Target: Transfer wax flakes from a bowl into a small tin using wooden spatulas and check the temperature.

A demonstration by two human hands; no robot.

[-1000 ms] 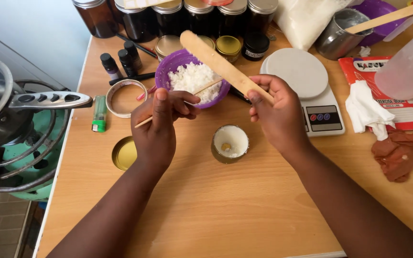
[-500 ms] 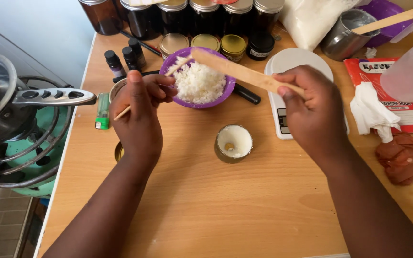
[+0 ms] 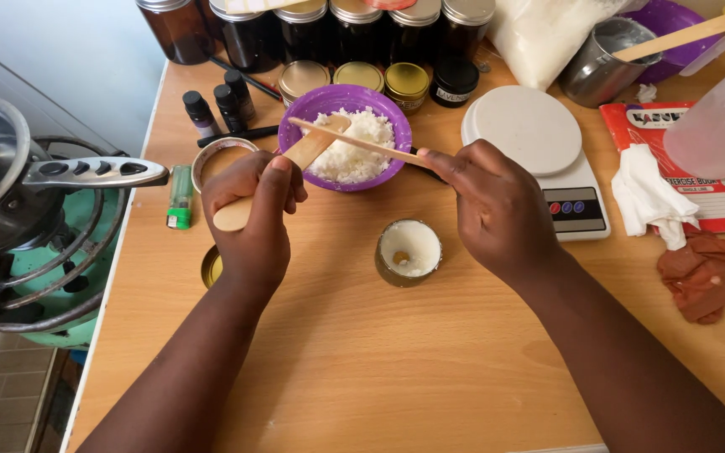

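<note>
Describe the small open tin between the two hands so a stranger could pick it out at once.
Start at the purple bowl of white flakes near the back of the wooden table. Come straight toward the viewer to the small round tin standing alone. Unlike the lidded gold tins behind the bowl, it is open, white inside with a yellowish centre spot.

Red exercise book, white label panel, far right; black label on small jar.

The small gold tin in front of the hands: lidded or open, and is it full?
Open and not full. The gold tin has no lid; its inside shows a white coating and a small round piece at the centre of its bottom.
</note>
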